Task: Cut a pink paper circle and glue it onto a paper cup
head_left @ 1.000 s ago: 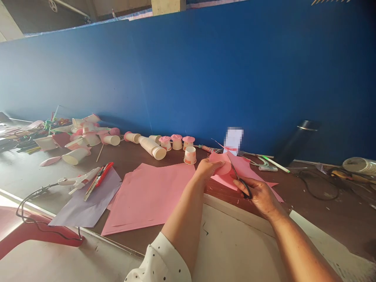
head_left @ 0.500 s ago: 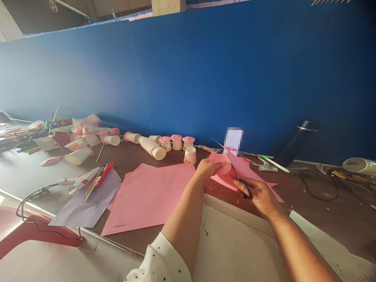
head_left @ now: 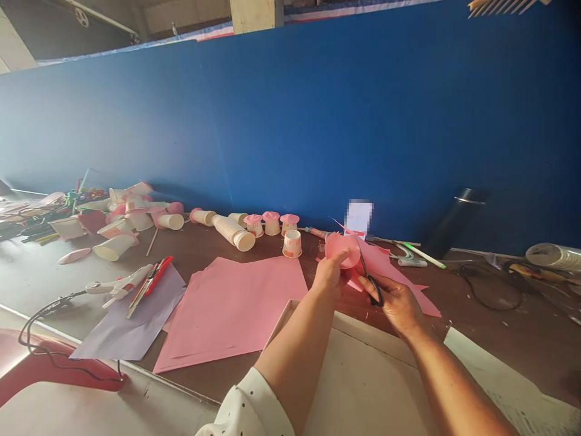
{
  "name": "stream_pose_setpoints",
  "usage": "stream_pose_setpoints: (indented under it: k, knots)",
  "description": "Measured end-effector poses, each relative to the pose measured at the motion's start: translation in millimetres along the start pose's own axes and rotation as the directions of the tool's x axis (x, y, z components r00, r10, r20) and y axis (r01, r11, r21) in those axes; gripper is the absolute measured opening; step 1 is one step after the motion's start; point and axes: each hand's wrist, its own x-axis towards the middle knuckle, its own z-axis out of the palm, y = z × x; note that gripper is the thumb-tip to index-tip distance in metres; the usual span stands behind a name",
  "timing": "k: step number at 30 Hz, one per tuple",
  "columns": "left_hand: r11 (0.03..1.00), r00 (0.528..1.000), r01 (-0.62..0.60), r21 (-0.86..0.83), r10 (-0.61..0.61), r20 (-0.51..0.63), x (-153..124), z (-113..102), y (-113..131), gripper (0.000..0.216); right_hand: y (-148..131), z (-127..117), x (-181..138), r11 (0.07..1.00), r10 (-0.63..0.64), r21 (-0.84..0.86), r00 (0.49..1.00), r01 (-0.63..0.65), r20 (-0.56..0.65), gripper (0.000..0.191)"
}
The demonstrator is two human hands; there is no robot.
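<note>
My left hand (head_left: 330,269) pinches a piece of pink paper (head_left: 344,247) with a rounded edge, held up over the table. Black-handled scissors (head_left: 376,292) are in my right hand (head_left: 396,301), their blades at the right edge of that piece. More pink paper (head_left: 385,269), cut with pointed ends, lies beneath and behind both hands. Just left of my left hand stands an open paper cup (head_left: 292,243). A flat stack of pink sheets (head_left: 240,309) lies to the left of my forearm.
Upturned cups with pink tops (head_left: 271,223) and a stack of nested cups (head_left: 232,233) line the back. At left lie a glue gun (head_left: 118,284), a red utility knife (head_left: 152,281) and a heap of cups (head_left: 115,233). A dark bottle (head_left: 456,224) stands by the blue panel (head_left: 318,121).
The held pink piece has turned, and my left hand has shifted slightly right and down. The scissors have moved a little with the paper's edge; the whole view has shifted slightly.
</note>
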Motion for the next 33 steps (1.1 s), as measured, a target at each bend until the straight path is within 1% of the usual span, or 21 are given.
stream_pose_setpoints:
  k: [3, 10, 16, 21, 25, 28, 33]
  knots:
    - [1.0, 1.0, -0.014, -0.023, 0.014, 0.011, -3, 1, -4, 0.028, -2, 0, 0, 1.0, -0.018, 0.013, 1.0, 0.018, 0.01, 0.034]
    - [0.989, 0.993, -0.071, 0.129, 0.083, -0.089, -4, 0, -1, 0.036, -10, 4, -3, 0.999, 0.015, 0.051, 0.999, -0.016, 0.029, 0.042]
    - [0.975, 0.987, -0.062, 0.213, 0.093, -0.135, -3, 0, 4, 0.035, -1, 3, -1, 0.997, 0.012, 0.077, 0.996, -0.018, 0.084, 0.033]
    - [0.956, 0.981, -0.038, 0.292, 0.091, -0.17, -5, 1, 8, 0.034, -3, 1, -2, 0.999, -0.006, 0.041, 0.996, 0.002, 0.094, 0.037]
    - [0.94, 0.981, -0.04, 0.339, 0.102, -0.167, -3, 1, 9, 0.034, -7, -1, -2, 1.0, -0.023, -0.001, 0.994, 0.024, 0.108, 0.037]
    - [0.935, 0.979, -0.037, 0.352, 0.104, -0.173, -2, 0, 10, 0.032, -6, -3, -2, 1.0, -0.03, -0.001, 0.994, 0.03, 0.11, 0.039]
    - [0.927, 0.985, -0.043, 0.373, 0.102, -0.14, 0, -3, 11, 0.031, -4, -4, -1, 1.0, -0.03, 0.012, 0.993, 0.029, 0.113, 0.04]
